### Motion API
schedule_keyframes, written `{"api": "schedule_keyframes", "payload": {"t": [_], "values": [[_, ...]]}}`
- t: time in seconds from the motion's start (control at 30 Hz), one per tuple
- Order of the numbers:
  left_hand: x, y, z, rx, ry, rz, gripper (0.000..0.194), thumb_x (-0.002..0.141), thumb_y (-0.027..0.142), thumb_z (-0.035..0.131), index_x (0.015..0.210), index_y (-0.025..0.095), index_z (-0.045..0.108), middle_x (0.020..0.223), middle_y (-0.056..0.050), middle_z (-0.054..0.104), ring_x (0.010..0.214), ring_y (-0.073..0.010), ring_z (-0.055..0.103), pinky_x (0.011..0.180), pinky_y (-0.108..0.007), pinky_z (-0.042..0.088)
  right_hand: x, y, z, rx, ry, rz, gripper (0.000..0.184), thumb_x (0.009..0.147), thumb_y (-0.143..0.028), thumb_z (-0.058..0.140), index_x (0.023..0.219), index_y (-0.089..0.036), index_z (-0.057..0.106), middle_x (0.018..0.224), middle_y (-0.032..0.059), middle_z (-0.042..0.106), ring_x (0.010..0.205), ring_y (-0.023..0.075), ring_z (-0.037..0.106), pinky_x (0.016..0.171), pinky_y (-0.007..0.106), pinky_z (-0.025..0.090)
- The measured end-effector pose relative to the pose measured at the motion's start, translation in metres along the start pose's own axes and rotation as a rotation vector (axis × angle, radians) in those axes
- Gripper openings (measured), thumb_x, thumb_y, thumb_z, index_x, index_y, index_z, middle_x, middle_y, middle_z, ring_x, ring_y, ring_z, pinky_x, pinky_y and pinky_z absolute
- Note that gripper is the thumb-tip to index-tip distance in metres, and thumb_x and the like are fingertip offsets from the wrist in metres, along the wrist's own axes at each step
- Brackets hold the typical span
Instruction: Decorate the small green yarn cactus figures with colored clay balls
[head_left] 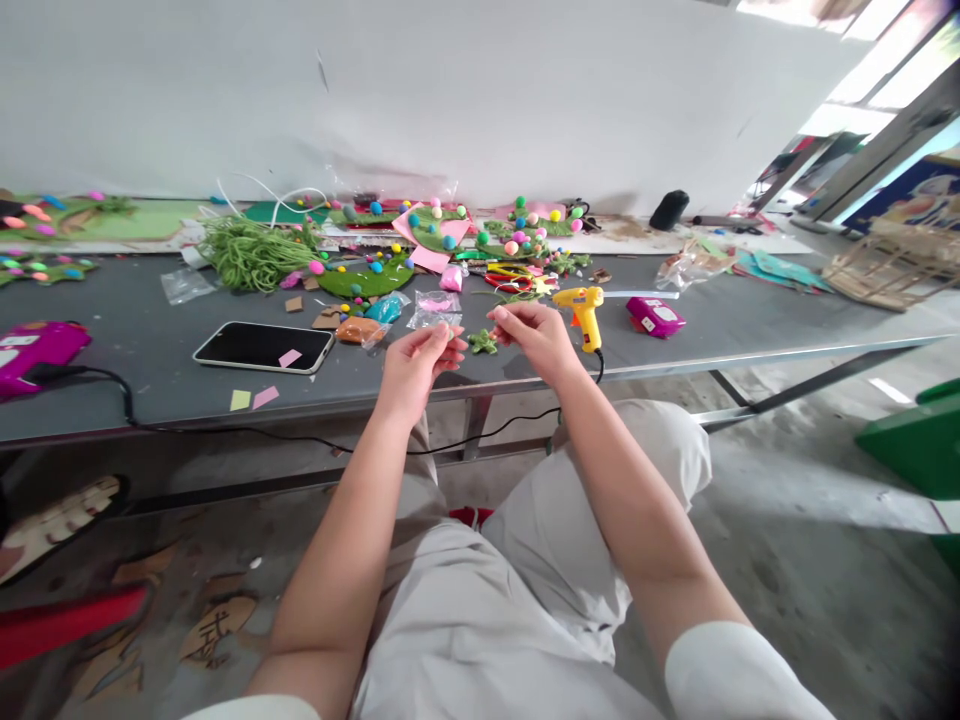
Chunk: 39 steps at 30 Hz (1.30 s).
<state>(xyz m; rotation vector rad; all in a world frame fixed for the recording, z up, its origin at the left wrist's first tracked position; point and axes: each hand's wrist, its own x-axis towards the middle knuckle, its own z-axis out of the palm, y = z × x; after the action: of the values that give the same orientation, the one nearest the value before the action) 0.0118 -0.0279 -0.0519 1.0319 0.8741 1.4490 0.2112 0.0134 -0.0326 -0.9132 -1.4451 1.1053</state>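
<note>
Both my hands are raised over the front edge of the grey table, a short gap between them. My left hand (pixel 420 362) has its thumb and index finger pinched together; a small pale spot shows at the tips, too tiny to name. Thumb and fingers of my right hand (pixel 534 335) are also closed in a pinch, and what they hold, if anything, cannot be made out. Between the hands, a small green star-shaped piece (pixel 482 342) lies on the table. Just right of my right hand rests a yellow glue gun (pixel 583 306) with its black cord hanging down.
A phone (pixel 264 347) lies at left, with a bundle of green yarn (pixel 255 252) behind it. Small bags (pixel 361 330) and green felt with coloured pompoms (pixel 367 278) cover the middle. A purple box (pixel 655 317) is at right. A cord (pixel 247 431) crosses the front edge.
</note>
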Motion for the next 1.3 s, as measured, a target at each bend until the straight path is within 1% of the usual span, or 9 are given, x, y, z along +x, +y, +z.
{"api": "schedule_keyframes", "payload": {"t": [0.1, 0.17, 0.33, 0.5, 0.6, 0.73, 0.9, 1.1, 1.3], "values": [[0.0, -0.001, 0.0, -0.009, 0.003, 0.014, 0.031, 0.079, 0.047, 0.086, 0.095, 0.022, 0.082, 0.087, -0.004, 0.077, 0.074, -0.0126, 0.07, 0.068, -0.022, 0.056, 0.002, 0.0, -0.006, 0.201, -0.045, 0.094, 0.04, 0.07, -0.051, 0.09, 0.095, -0.021, 0.078, 0.091, 0.0025, 0.077, 0.082, 0.0138, 0.071, 0.084, 0.029, 0.062], [0.0, 0.0, -0.001, -0.021, -0.001, 0.003, 0.031, 0.08, 0.047, 0.085, 0.096, 0.021, 0.082, 0.087, -0.004, 0.078, 0.075, -0.0127, 0.07, 0.068, -0.022, 0.057, 0.003, -0.001, -0.01, 0.266, -0.062, 0.162, 0.042, 0.069, -0.049, 0.092, 0.097, -0.02, 0.078, 0.098, 0.0042, 0.078, 0.087, 0.0142, 0.073, 0.088, 0.029, 0.062], [-0.001, 0.003, -0.001, -0.022, -0.02, -0.003, 0.032, 0.078, 0.046, 0.085, 0.097, 0.021, 0.082, 0.086, -0.004, 0.077, 0.072, -0.012, 0.069, 0.067, -0.023, 0.056, 0.005, -0.002, -0.012, 0.274, -0.06, 0.266, 0.041, 0.079, -0.056, 0.083, 0.091, -0.018, 0.073, 0.081, 0.0035, 0.076, 0.072, 0.0112, 0.07, 0.068, 0.022, 0.06], [-0.003, 0.004, -0.001, -0.03, -0.04, 0.005, 0.032, 0.079, 0.047, 0.086, 0.097, 0.021, 0.082, 0.087, -0.005, 0.077, 0.072, -0.0116, 0.068, 0.068, -0.023, 0.055, 0.004, -0.004, -0.014, 0.277, -0.063, 0.255, 0.042, 0.078, -0.058, 0.083, 0.081, -0.018, 0.07, 0.069, -0.0005, 0.068, 0.059, 0.0074, 0.061, 0.055, 0.018, 0.051], [-0.002, 0.003, -0.003, -0.045, -0.047, 0.008, 0.034, 0.079, 0.047, 0.085, 0.098, 0.02, 0.082, 0.086, -0.005, 0.076, 0.071, -0.0116, 0.068, 0.068, -0.023, 0.055, 0.003, -0.003, -0.016, 0.282, -0.059, 0.21, 0.039, 0.074, -0.052, 0.088, 0.081, -0.019, 0.07, 0.076, 0.0001, 0.071, 0.066, 0.0082, 0.063, 0.061, 0.019, 0.053], [0.001, -0.001, -0.004, -0.066, -0.045, 0.027, 0.035, 0.078, 0.049, 0.086, 0.098, 0.02, 0.082, 0.079, -0.003, 0.073, 0.067, -0.0099, 0.065, 0.066, -0.022, 0.054, 0.0, -0.003, -0.015, 0.292, -0.117, 0.133, 0.038, 0.074, -0.044, 0.091, 0.101, -0.022, 0.076, 0.093, 0.0012, 0.075, 0.083, 0.0109, 0.069, 0.078, 0.023, 0.058], [0.002, -0.005, -0.001, -0.048, -0.035, 0.003, 0.033, 0.076, 0.046, 0.088, 0.096, 0.02, 0.083, 0.081, -0.003, 0.074, 0.069, -0.0099, 0.065, 0.068, -0.022, 0.053, -0.008, -0.005, -0.003, 0.122, -0.138, -0.006, 0.031, 0.081, -0.048, 0.084, 0.092, -0.02, 0.081, 0.073, -0.0005, 0.07, 0.065, 0.0096, 0.061, 0.065, 0.024, 0.054], [0.0, -0.006, 0.003, -0.008, -0.054, -0.07, 0.036, 0.07, 0.047, 0.092, 0.089, 0.019, 0.081, 0.078, -0.003, 0.075, 0.066, -0.0127, 0.066, 0.069, -0.027, 0.056, -0.02, -0.006, 0.013, -0.16, -0.144, -0.217, 0.03, 0.077, -0.04, 0.088, 0.099, -0.02, 0.081, 0.096, 0.0047, 0.076, 0.087, 0.017, 0.07, 0.08, 0.031, 0.059], [0.001, -0.007, 0.004, 0.032, -0.044, -0.083, 0.033, 0.07, 0.047, 0.092, 0.08, 0.019, 0.078, 0.069, 0.0, 0.068, 0.059, -0.0086, 0.058, 0.059, -0.021, 0.048, -0.022, -0.002, 0.016, -0.352, -0.164, -0.361, 0.018, 0.091, -0.035, 0.076, 0.098, -0.02, 0.081, 0.091, 0.0051, 0.073, 0.078, 0.0162, 0.066, 0.072, 0.031, 0.055]]}}
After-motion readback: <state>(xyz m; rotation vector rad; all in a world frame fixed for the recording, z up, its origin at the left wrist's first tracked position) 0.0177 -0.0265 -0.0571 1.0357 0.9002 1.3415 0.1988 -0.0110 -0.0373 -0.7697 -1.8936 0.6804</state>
